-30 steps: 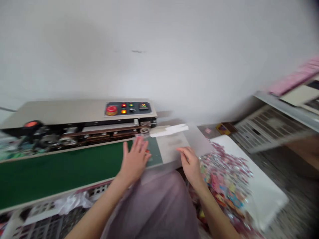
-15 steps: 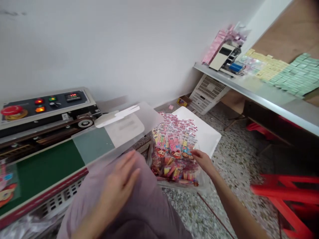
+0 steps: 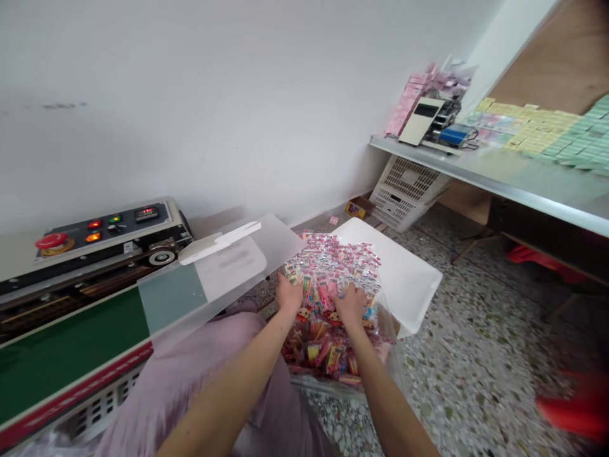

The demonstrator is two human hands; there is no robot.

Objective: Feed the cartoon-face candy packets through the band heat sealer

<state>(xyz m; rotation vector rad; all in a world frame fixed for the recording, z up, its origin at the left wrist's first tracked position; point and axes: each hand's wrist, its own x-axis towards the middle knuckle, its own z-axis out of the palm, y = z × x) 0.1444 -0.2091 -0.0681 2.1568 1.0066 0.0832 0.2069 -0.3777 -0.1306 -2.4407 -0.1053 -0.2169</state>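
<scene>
Clear plastic packets (image 3: 328, 292) with pink, yellow and cartoon-face prints lie in rows in a plastic-lined container (image 3: 391, 327) on the floor. Along the left side of the upper row, my left hand (image 3: 289, 293) touches the packets, thumb and fingers apart. My right hand (image 3: 351, 306) rests on the same row farther right, fingers bent and spread over the packets. Both hands look open; some fingertips are hidden among the shiny wrapping. More packets (image 3: 333, 357) fill the part nearer me, beneath my wrists.
At left stands a machine (image 3: 109, 231) with lit buttons and a green conveyor belt (image 3: 76, 348); a translucent sheet (image 3: 280, 247) juts from its end. A white tray (image 3: 410, 279) adjoins the packets. White crates (image 3: 402, 190) sit under a metal table (image 3: 499, 181). A blurred red object (image 3: 575, 406) is at lower right.
My left hand has moved from above my lap right onto the packets. My right hand has shifted left from the packets' right edge onto the row. The view has shifted slightly.
</scene>
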